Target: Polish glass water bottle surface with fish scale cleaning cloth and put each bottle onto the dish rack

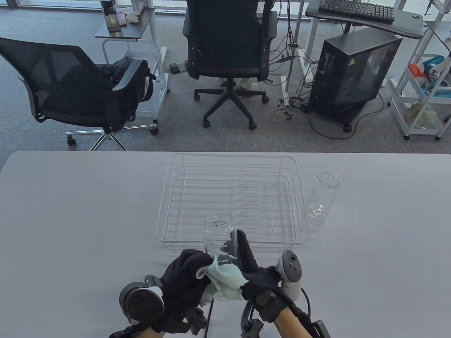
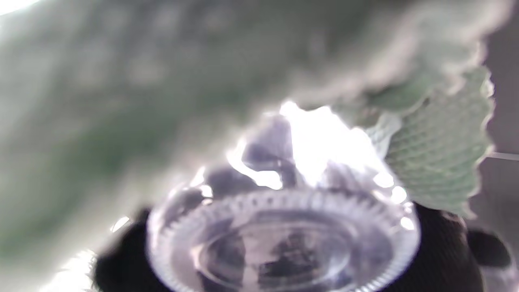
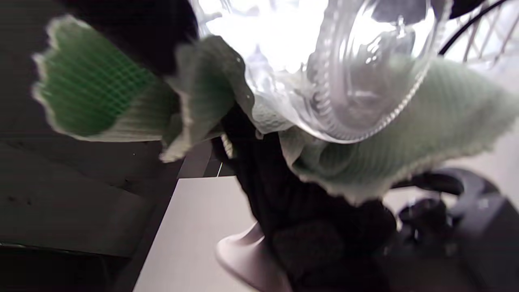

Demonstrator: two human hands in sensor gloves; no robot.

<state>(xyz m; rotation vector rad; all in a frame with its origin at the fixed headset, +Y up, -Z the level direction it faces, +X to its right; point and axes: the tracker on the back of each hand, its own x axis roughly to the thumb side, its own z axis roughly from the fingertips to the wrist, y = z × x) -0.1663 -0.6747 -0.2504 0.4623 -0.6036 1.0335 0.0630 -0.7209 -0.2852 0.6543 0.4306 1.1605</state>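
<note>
- Your table (image 1: 70, 218), pale grey, fills the lower half of the frame.
- A white wire dish rack (image 1: 230, 204) sits on it at centre.
- Just right of the rack you have an open glass bottle (image 1: 322, 195), standing on the tabletop.

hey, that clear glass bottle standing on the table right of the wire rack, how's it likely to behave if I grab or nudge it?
The empty clear glass bottle beside the white wire dish rack looks tall and narrow, so a sideways nudge would probably tip it. Round-bodied, it would likely roll afterwards. Smooth glass may be slippery in a gloved grip, and it is likely fragile.
</note>
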